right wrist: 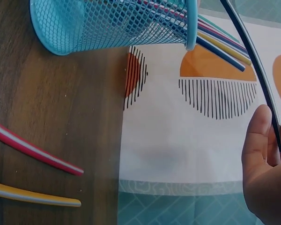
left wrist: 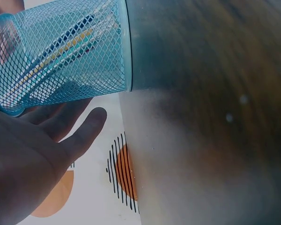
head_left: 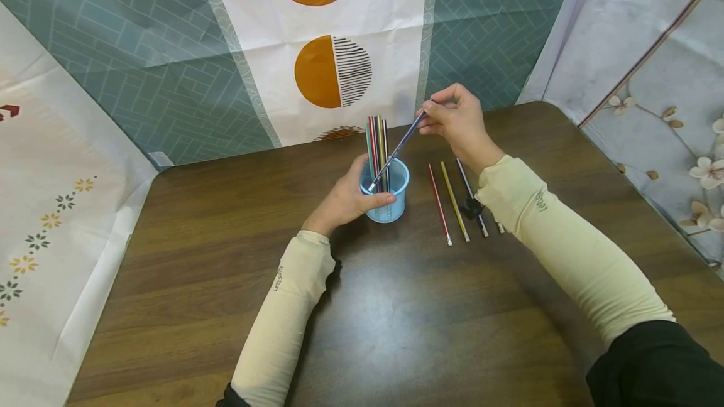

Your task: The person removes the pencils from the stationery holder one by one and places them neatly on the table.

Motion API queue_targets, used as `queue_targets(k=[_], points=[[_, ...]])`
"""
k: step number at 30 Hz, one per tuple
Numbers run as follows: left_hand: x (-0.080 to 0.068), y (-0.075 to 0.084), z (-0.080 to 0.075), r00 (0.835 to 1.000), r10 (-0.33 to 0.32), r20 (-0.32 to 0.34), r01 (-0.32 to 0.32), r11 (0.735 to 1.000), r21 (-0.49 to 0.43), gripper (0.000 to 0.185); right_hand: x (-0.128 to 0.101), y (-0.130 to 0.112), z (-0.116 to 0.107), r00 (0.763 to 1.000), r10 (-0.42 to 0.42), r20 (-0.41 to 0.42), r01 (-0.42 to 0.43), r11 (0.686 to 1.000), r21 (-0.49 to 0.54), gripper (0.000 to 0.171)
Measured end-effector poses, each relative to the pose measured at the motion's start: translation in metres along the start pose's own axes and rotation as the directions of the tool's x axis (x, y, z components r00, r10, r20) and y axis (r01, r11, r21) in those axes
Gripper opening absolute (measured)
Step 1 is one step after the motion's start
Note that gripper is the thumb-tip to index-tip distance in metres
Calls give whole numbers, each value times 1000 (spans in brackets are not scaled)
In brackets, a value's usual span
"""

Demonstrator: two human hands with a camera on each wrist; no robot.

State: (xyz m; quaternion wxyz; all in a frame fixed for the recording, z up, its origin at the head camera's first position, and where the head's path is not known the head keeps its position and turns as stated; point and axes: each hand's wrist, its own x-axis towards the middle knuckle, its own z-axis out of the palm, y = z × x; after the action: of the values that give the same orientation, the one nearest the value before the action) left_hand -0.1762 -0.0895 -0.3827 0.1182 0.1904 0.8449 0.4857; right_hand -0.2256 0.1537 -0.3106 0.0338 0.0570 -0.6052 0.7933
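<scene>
A light-blue mesh pencil cup stands upright on the table with several pencils in it. My left hand holds the cup from its left side, thumb across the front near the rim. In the left wrist view, that hand's fingers lie along the mesh wall. Between thumb and fingers, my right hand pinches the upper end of a dark blue pencil. This pencil slants down to the left, its pale eraser end at the cup's mouth.
Right of the cup lie a red pencil, a yellow pencil and a dark striped pencil, roughly side by side. Another pencil end shows beside the right sleeve. A patterned cloth hangs behind the wooden table.
</scene>
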Motion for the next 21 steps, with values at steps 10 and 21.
queue_targets(k=[10, 21], points=[[0, -1, 0, 1000, 6, 0, -6, 1000, -4, 102, 2, -7, -7, 999, 1, -36, 1, 998, 59, 17], [0, -1, 0, 1000, 7, 4, -7, 1000, -15, 100, 1, -15, -18, 997, -4, -74, 9, 998, 68, 19]])
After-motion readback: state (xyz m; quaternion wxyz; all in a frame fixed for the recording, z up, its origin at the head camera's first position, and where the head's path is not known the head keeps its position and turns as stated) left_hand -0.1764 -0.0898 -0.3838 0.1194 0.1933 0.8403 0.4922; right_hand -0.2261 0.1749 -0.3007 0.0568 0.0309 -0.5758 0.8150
